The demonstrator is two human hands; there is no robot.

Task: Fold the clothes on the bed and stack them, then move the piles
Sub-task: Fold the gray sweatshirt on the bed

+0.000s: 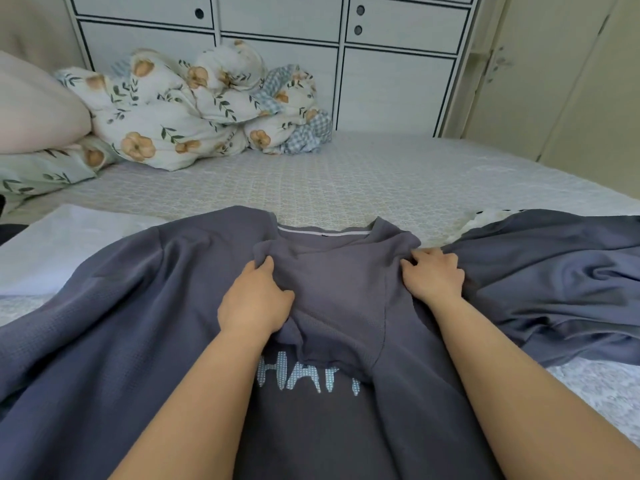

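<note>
In the head view we look down over a grey-blue shirt (114, 341) spread across the lower half of the frame, its neckline with a pale inner band lying at centre, toward the far side of the bed (346, 174). Pale printed letters show on the shirt's chest in the lower middle, partly covered by a folded-over flap of the same fabric. Our left hand (254, 303) sits left of centre with fingers curled, gathering a bunch of that flap near the collar — the thumb side pinches the cloth up into a ridge. Our right hand (433, 273) lies right of centre, fingers bent and gripping the fabric at the shoulder edge just beside the neckline. Both forearms reach in from the bottom of the frame. To the right, the shirt's cloth billows out in loose folds, and a bit of white fabric (485, 220) peeks from behind it. At the left edge a white garment (69, 244) lies flat, partly under the shirt. In the upper left a crumpled floral duvet (194, 109) rests against a white wardrobe (381, 64), beside a pale pillow (38, 105).
</note>
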